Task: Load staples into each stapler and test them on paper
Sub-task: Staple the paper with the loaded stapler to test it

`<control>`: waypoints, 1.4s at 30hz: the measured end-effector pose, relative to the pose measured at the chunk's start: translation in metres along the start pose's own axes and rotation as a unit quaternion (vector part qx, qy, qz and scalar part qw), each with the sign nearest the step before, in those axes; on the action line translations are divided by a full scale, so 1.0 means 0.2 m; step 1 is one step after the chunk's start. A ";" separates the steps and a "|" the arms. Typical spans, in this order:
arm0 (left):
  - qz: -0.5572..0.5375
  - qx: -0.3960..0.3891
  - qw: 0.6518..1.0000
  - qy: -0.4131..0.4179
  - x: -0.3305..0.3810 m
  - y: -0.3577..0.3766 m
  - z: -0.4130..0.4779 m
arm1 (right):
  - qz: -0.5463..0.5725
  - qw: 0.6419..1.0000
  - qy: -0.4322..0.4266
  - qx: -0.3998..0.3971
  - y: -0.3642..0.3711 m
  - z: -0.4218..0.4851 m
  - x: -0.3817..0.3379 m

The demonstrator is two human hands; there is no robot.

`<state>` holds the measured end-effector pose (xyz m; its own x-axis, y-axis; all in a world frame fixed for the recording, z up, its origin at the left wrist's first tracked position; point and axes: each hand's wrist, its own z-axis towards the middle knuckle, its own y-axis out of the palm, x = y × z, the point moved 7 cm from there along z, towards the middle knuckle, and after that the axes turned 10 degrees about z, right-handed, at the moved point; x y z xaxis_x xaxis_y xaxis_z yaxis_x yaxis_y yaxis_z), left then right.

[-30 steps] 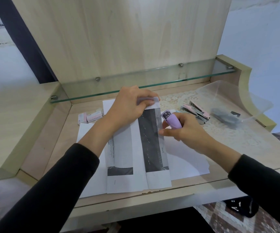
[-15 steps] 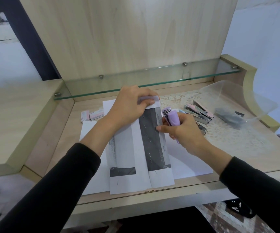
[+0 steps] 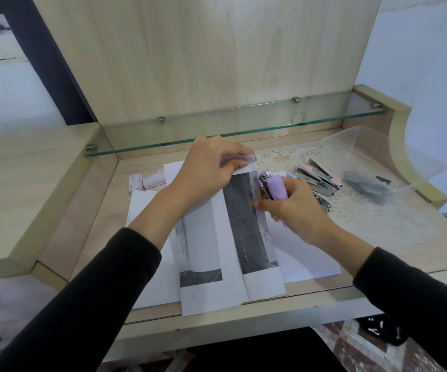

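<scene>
- Your left hand (image 3: 209, 170) pinches the top edge of the folded black-and-white printed paper (image 3: 233, 237).
- Your right hand (image 3: 294, 208) grips the small lilac plastic stapler (image 3: 276, 187) at that paper's right edge.

The desk (image 3: 109, 224) bears paper sheets (image 3: 203, 251), staple boxes (image 3: 149, 182), a lace mat (image 3: 364, 218).

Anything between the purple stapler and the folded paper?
Nothing visible. The right hand holds the purple stapler, nose at the right edge of the folded paper; the left hand pinches the top end, clear of it.
</scene>
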<state>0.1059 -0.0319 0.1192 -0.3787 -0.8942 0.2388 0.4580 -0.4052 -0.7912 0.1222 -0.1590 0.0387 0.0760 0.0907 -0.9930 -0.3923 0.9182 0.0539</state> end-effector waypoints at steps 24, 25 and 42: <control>0.042 0.030 0.998 0.043 0.03 -0.08 -0.03 | -0.234 0.957 0.012 -0.171 0.00 -0.05 -0.10; 0.044 0.030 0.998 0.044 0.04 -0.08 -0.03 | -0.238 0.956 0.006 -0.170 0.00 -0.05 -0.11; 0.048 0.031 0.997 0.042 0.05 -0.09 -0.03 | -0.274 0.945 -0.035 -0.174 0.05 -0.03 -0.07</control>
<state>0.0893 -0.0324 0.1329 -0.3952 -0.9116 0.1128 0.5438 -0.3312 -0.7711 0.1115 -0.1542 0.0532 0.4104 -0.3260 -0.8517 -0.5537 0.6530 -0.5168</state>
